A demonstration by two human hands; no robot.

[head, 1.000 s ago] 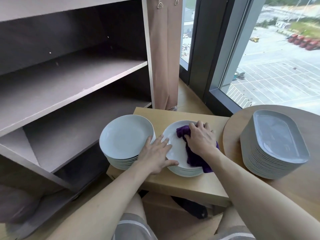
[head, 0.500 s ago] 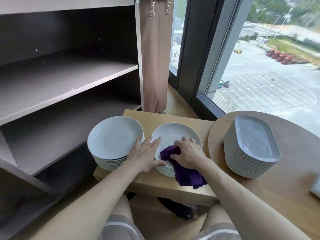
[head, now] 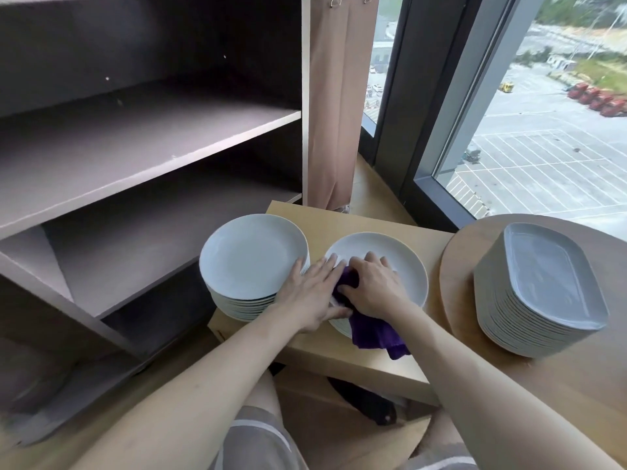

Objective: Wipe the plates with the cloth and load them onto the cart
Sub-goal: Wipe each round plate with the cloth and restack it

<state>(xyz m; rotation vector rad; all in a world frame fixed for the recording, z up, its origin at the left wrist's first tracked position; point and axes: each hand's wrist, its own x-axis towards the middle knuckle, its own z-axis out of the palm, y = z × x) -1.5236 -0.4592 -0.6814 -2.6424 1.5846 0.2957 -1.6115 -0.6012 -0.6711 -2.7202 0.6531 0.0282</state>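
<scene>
Right hand [head: 371, 290], curled over the purple cloth [head: 373, 334], has shifted toward the flat left hand [head: 310, 296] steadying the top plate [head: 403, 262]. Advice: sweep rimward, pressure even.

You're likely in a restaurant service room: stacked round plates [head: 252, 256], stacked platters [head: 549, 283], shelf unit [head: 135, 144], upper-floor window [head: 543, 147] over a car park.

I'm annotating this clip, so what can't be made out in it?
Head view:
- Wiped plate, near-left part: under the left hand, right hand and purple cloth.
- That stack's plate count: cloth and hands cover its edge.
- Dark object below the small table: the tabletop hides most of it.
- Round table: cut off by the right edge.
</scene>
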